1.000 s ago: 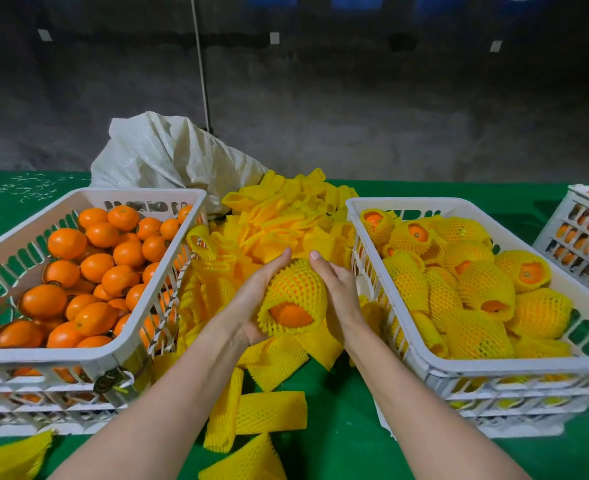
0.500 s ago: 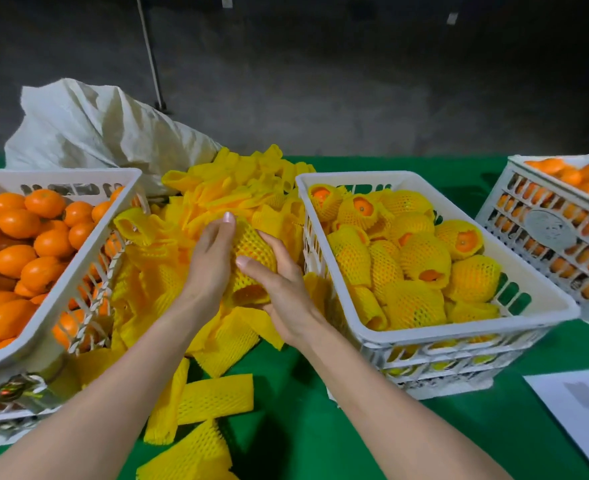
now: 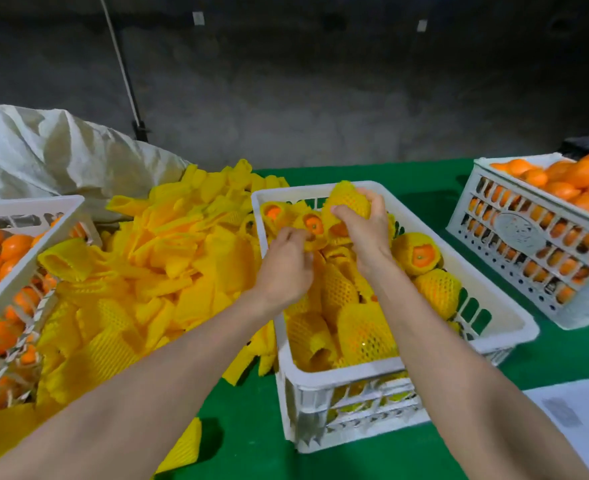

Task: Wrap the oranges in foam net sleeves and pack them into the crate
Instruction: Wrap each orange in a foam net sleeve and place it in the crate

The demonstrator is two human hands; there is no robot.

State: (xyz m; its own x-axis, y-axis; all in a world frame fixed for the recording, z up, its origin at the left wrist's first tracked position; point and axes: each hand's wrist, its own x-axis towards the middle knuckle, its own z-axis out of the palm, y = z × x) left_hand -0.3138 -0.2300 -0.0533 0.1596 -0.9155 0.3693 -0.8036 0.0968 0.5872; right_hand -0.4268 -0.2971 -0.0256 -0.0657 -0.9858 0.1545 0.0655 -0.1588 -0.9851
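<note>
Above the far end of the crate [image 3: 348,377], the right hand [image 3: 366,233] grips a wrapped orange [image 3: 350,202], with the fingers curled around it. The left hand [image 3: 286,268] is just beside it, over the crate's left wall, with fingers curled near the net's lower end, but I cannot tell if it pinches anything. Inside the crate lie more wrapped oranges [image 3: 366,334], and left of the crate a pile of sleeves [image 3: 168,258] covers the green desk [image 3: 251,427].

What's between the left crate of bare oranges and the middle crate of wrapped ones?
A heap of loose yellow foam net sleeves, lying on the green table. The head view shows it.
</note>
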